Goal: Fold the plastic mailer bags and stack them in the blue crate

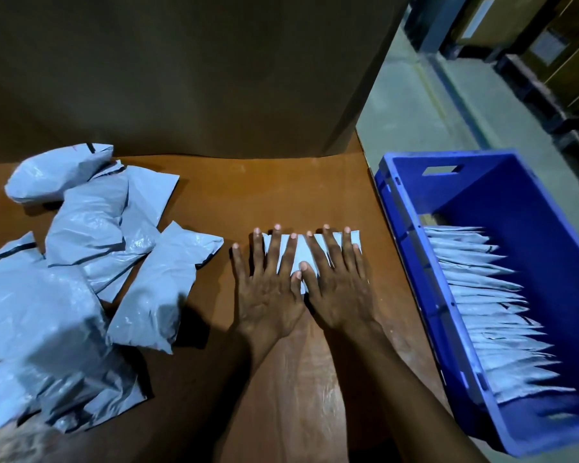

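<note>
A folded grey plastic mailer bag (301, 250) lies flat on the brown table (281, 192) at the centre. My left hand (268, 289) and my right hand (338, 289) lie side by side on top of it, fingers straight and spread, pressing it down; the thumbs touch. Much of the bag is hidden under the hands. To the right stands the blue crate (411, 262), off the table's right edge, holding a row of several folded mailers (492, 315) standing on edge. A loose pile of unfolded grey mailers (81, 262) covers the table's left side.
A large brown cardboard wall (181, 78) rises behind the table. Beyond the crate is a pale concrete floor (411, 111) with dark pallets and boxes (549, 61) at the upper right. Bare tabletop shows between the pile and my hands.
</note>
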`<state>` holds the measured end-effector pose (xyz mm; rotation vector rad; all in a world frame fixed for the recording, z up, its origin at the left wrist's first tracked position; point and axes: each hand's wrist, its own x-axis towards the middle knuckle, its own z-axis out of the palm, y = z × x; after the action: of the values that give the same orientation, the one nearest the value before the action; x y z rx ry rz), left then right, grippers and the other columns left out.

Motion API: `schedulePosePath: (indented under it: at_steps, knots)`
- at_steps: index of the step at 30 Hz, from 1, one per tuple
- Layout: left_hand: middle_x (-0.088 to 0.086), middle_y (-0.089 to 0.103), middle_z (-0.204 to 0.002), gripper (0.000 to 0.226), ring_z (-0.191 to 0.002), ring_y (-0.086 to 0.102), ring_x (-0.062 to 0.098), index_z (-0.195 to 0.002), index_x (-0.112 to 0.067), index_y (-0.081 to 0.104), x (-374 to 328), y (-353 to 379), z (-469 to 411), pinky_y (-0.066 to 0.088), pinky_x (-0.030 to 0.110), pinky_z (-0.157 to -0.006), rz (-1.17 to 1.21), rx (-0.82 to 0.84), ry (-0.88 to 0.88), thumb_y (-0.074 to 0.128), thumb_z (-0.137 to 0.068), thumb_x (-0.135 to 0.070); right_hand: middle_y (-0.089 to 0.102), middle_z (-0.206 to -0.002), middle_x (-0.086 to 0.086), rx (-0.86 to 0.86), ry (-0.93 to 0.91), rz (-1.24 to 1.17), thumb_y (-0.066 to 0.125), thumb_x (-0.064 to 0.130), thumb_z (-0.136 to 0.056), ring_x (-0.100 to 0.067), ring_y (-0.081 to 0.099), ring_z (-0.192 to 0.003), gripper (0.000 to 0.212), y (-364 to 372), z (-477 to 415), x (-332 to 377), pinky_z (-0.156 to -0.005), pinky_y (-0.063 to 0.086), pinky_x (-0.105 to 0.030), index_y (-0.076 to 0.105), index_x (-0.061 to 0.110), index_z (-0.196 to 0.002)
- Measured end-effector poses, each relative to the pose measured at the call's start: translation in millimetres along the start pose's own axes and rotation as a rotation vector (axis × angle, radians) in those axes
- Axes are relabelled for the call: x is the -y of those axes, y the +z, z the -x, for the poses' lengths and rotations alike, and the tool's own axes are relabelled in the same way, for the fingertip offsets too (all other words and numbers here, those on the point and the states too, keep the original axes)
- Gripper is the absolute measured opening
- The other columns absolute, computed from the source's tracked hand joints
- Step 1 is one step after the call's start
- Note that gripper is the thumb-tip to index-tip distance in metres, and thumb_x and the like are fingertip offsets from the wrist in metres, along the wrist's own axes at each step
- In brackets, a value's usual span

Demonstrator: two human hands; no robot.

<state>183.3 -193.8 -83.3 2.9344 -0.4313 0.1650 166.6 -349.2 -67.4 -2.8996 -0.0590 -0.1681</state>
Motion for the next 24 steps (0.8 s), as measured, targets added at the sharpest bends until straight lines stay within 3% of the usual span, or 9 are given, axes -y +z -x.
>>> schedulePosePath:
  at_steps: [6, 9, 16, 18, 20, 22, 24]
  knots:
    - [0.008, -0.001, -0.174, 0.068, -0.158, -0.003, 0.045, -0.167, -0.024, 0.012, 1.5, 5.7, -12.2, 0.007, 0.071, -0.121, 0.035, -0.024, -0.042, 0.027, -0.104, -0.046, -0.023, -0.171, 0.008, 0.188, 0.035, 0.030, 0.017, 0.058, -0.109, -0.022, -0.035, -0.154, 0.063, -4.3, -20.5, -4.1, -0.124, -0.018, -0.040, -0.006, 0.041, -0.165]
    - [0.008, -0.002, -0.174, 0.068, -0.158, -0.004, 0.044, -0.167, -0.024, 0.010, 2.6, 4.6, -5.7, 0.008, 0.069, -0.122, 0.023, -0.033, -0.022, 0.027, -0.104, -0.046, -0.028, -0.169, 0.009, 0.197, 0.025, 0.033, 0.016, 0.060, -0.109, -0.021, -0.040, -0.151, 0.064, -8.2, -14.5, -3.2, -0.120, -0.025, -0.037, -0.012, 0.042, -0.163]
    - [0.015, 0.000, -0.173, 0.069, -0.158, 0.002, 0.042, -0.167, -0.027, 0.008, 2.2, -4.1, -4.0, 0.007, 0.068, -0.122, 0.056, 0.036, -0.065, 0.022, -0.104, -0.050, -0.029, -0.169, 0.010, 0.311, 0.015, -0.080, 0.020, 0.065, -0.107, -0.017, -0.041, -0.150, 0.068, -23.0, -18.1, -1.1, -0.126, -0.015, -0.051, -0.010, 0.043, -0.164]
    - [0.019, 0.008, -0.172, 0.069, -0.157, 0.012, 0.040, -0.167, -0.027, 0.007, 0.9, -11.5, 2.4, 0.010, 0.063, -0.125, 0.077, 0.049, -0.093, 0.018, -0.104, -0.052, -0.013, -0.174, 0.011, 0.227, 0.035, -0.333, 0.040, 0.067, -0.104, -0.011, -0.028, -0.155, 0.071, -32.3, -10.1, -6.6, -0.128, -0.007, -0.048, 0.012, 0.044, -0.165]
    - [0.020, 0.032, -0.162, 0.064, -0.145, 0.035, 0.039, -0.163, -0.024, 0.024, -0.3, -22.2, 17.9, 0.029, 0.056, -0.117, 0.124, 0.014, -0.097, 0.023, -0.104, -0.048, 0.023, -0.170, 0.007, 0.007, 0.079, -0.519, 0.066, 0.059, -0.095, -0.010, 0.003, -0.159, 0.057, -38.2, 10.0, -16.2, -0.127, 0.016, -0.044, 0.052, 0.039, -0.146]
    - [0.016, 0.046, -0.148, 0.052, -0.131, 0.048, 0.036, -0.149, -0.021, 0.048, -0.6, -24.0, 36.1, 0.042, 0.052, -0.105, 0.221, -0.066, -0.033, 0.034, -0.102, -0.041, 0.051, -0.150, 0.005, -0.143, 0.038, -0.408, 0.078, 0.056, -0.084, -0.017, 0.036, -0.147, 0.042, -35.6, 30.6, -26.1, -0.113, 0.039, -0.046, 0.071, 0.032, -0.117]
    - [0.012, 0.048, -0.142, 0.042, -0.127, 0.048, 0.032, -0.133, -0.021, 0.060, 0.0, -21.8, 45.8, 0.043, 0.050, -0.101, 0.288, -0.106, 0.017, 0.043, -0.098, -0.036, 0.061, -0.137, 0.003, -0.171, -0.008, -0.288, 0.078, 0.055, -0.084, -0.020, 0.049, -0.132, 0.033, -26.2, 41.1, -30.1, -0.100, 0.045, -0.043, 0.075, 0.030, -0.106]
